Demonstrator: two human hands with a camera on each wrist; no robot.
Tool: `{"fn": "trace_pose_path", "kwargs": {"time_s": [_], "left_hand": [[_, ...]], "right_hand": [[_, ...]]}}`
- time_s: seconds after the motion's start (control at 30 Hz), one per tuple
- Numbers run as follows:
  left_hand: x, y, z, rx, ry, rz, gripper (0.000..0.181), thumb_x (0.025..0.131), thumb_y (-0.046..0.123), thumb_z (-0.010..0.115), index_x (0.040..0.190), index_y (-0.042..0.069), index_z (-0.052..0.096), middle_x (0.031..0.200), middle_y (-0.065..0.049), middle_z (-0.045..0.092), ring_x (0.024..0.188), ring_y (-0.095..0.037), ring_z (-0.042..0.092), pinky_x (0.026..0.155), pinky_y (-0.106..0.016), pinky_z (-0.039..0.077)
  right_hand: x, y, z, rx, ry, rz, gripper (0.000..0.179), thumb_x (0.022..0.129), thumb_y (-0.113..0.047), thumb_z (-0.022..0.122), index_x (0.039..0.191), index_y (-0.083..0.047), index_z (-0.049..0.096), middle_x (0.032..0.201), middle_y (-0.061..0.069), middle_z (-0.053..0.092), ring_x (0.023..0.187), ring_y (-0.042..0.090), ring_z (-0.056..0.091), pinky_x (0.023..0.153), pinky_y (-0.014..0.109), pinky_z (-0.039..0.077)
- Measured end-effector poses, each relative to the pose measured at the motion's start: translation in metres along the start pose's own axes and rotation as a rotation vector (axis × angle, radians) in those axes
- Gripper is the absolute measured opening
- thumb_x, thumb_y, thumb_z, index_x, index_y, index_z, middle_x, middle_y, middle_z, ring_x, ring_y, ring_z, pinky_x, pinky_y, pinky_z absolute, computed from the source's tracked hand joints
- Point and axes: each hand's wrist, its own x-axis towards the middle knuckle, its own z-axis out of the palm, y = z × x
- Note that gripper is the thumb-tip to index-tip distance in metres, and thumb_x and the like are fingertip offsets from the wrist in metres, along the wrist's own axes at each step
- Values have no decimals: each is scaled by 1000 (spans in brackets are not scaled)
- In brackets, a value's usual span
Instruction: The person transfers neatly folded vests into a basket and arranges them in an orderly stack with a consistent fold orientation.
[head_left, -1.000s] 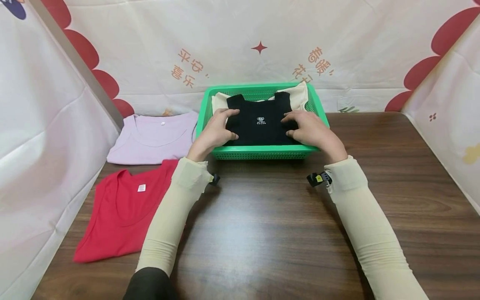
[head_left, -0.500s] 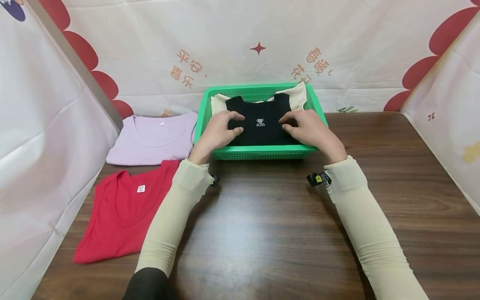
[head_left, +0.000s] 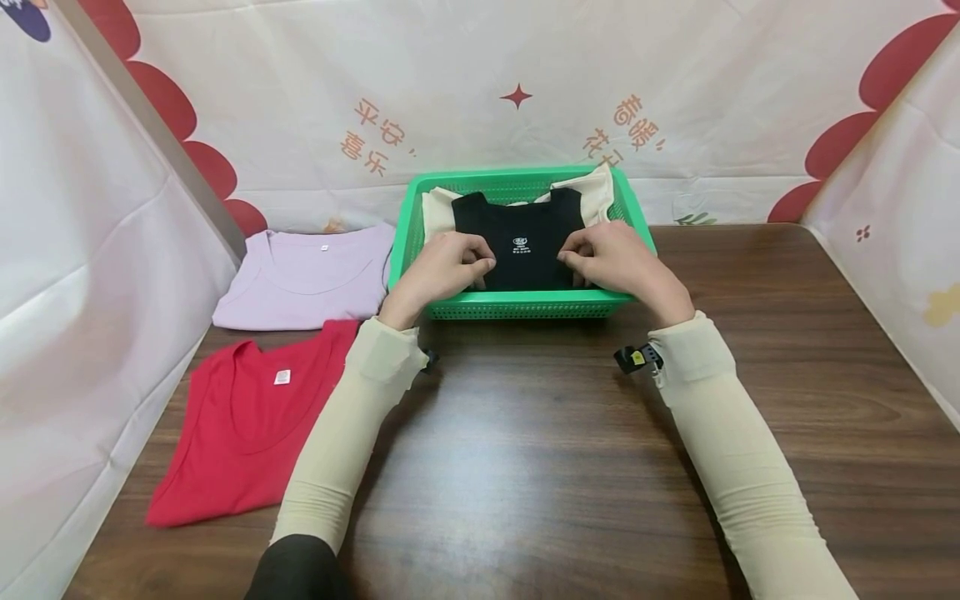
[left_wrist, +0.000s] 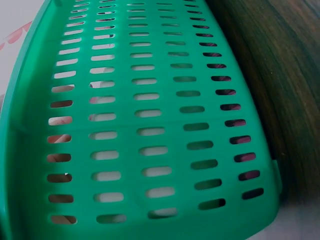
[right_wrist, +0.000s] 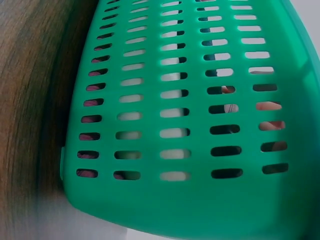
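Observation:
A black top (head_left: 525, 221) with a small white print lies folded in the green basket (head_left: 525, 297), over cream clothing (head_left: 596, 196) that shows at its back corners. My left hand (head_left: 448, 265) reaches over the basket's front left side, fingers curled down and pinching the black top near its front left part. My right hand (head_left: 611, 257) does the same at the right, thumb close to the index finger. Both fingertips are partly hidden. Each wrist view is filled by the slotted basket wall (left_wrist: 165, 125), with bits of cloth and fingers behind the slots.
To the left of the basket, a folded lilac top (head_left: 311, 279) lies at the back and a folded red top (head_left: 255, 417) nearer the front, partly under my left forearm. All stand on a brown wooden table (head_left: 517, 467). A printed white curtain (head_left: 480, 83) hangs behind.
Both hands have moved slightly inward and down over the black top, and their fingers have curled from a flatter spread. The top's right shoulder has shifted slightly; the basket stays put.

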Motion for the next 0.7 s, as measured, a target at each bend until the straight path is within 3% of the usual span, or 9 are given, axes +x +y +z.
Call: {"fn": "trace_pose_path", "kwargs": {"time_s": [0.33, 0.5, 0.7], "left_hand": [[0, 1, 2, 38, 24, -4, 23, 104, 22, 61, 109, 7, 78, 77, -1, 78, 69, -9, 73, 67, -31, 48], [0, 2, 3, 70, 99, 23, 24, 104, 25, 61, 112, 9, 77, 70, 1, 74, 65, -9, 69, 66, -32, 47], [-3, 3, 3, 88, 177, 36, 21, 104, 27, 63, 112, 13, 77, 65, 6, 70, 61, -8, 65, 62, -33, 46]], "right_hand": [[0, 0, 0, -48, -25, 25, 32, 107, -30, 55, 126, -11, 73, 72, 0, 75, 62, 14, 67, 62, 37, 46], [1, 1, 0, -88, -34, 8, 31, 107, -28, 56, 125, -11, 73, 75, 0, 76, 63, 14, 66, 62, 36, 44], [0, -1, 2, -86, 82, -23, 27, 106, -23, 56, 120, -8, 75, 75, 2, 75, 60, 15, 65, 61, 37, 48]]}}
